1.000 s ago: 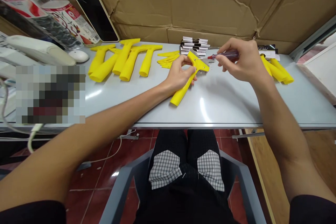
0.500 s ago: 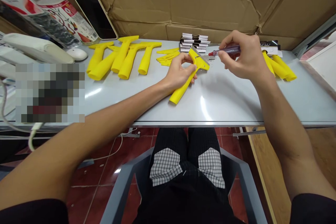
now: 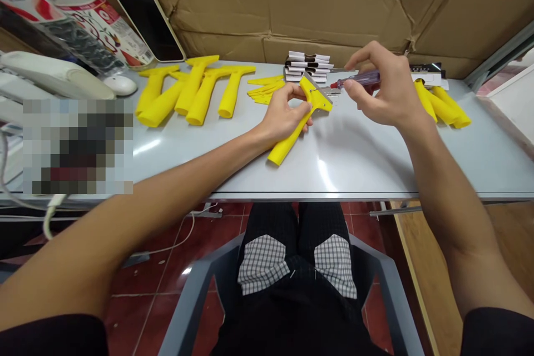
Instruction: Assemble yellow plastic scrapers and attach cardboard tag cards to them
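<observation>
My left hand (image 3: 287, 114) is closed round the neck of a yellow scraper (image 3: 287, 144), its hollow handle slanting down toward the table's front edge. A metal blade shows along the scraper's head, with small screws in the yellow face. In my right hand (image 3: 386, 86) is a screwdriver (image 3: 362, 79) with a clear purplish handle and a red collar, gripped between thumb and fingers. Its thin shaft points left and the tip meets the scraper head at the upper screw. Behind the head lie small metal pieces (image 3: 334, 93), partly hidden by the tool.
Several yellow scraper handles (image 3: 231, 92) lie at the left, and more handles (image 3: 448, 105) at the right. Flat yellow pieces (image 3: 267, 88) and a stack of paper-wrapped packs (image 3: 307, 65) are at the back. A phone (image 3: 146, 16) leans on the cardboard (image 3: 334, 5), near bottles (image 3: 104, 22).
The fingers of my right hand have shifted slightly on the screwdriver handle, the index finger lifting a little. The scraper and my left hand stay put; the view drifts slightly.
</observation>
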Available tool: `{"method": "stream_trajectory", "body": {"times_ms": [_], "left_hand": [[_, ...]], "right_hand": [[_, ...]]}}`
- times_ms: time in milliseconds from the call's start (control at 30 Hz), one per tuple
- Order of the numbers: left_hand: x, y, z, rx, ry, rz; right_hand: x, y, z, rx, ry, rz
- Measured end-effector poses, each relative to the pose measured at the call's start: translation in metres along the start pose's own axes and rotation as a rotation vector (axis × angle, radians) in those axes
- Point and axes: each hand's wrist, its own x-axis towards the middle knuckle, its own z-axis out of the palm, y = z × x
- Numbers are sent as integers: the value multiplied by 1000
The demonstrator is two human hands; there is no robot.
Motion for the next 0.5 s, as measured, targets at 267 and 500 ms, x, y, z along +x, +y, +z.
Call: {"method": "stream_trajectory", "body": {"times_ms": [267,500], "left_hand": [[0,0,1,-4,3,-10],[-2,5,1,-18,0,-38]], "right_hand": [[2,8,2,55,8,-79],[1,11,2,93,8,-80]]}}
